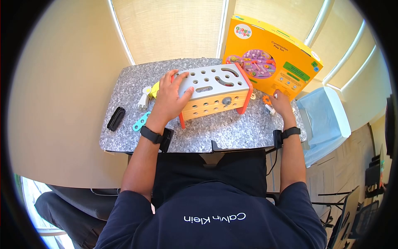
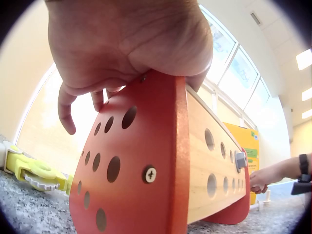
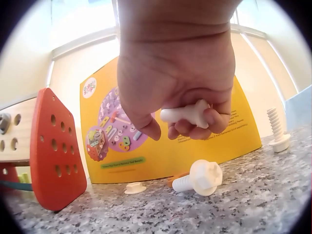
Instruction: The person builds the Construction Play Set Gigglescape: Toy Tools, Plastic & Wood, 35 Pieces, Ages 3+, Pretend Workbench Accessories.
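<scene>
My left hand (image 1: pixel 169 97) rests on the left end of a wooden toy workbench (image 1: pixel 207 107), which has a grey holed top and red end panels. In the left wrist view, some of its fingers hang past the far edge of the red panel (image 2: pixel 161 204). A grey knob (image 1: pixel 226 101) sits in the bench's front. Right of the bench, my right hand (image 1: pixel 282 103) holds a white toy bolt (image 3: pixel 187 114) in curled fingers above the table. Below that hand lie another white bolt (image 3: pixel 204 178) and a small white flanged piece (image 3: pixel 135 188); a white screw (image 3: pixel 275 126) stands on its head.
A yellow play set box (image 1: pixel 257 54) stands behind the right hand, with an orange gear piece (image 1: pixel 266 99) before it. Left are a yellow and white toy (image 1: pixel 154 90), a teal strip (image 1: pixel 141 121) and a black case (image 1: pixel 116 119). A bag-lined bin (image 1: pixel 325 118) stands right of the table.
</scene>
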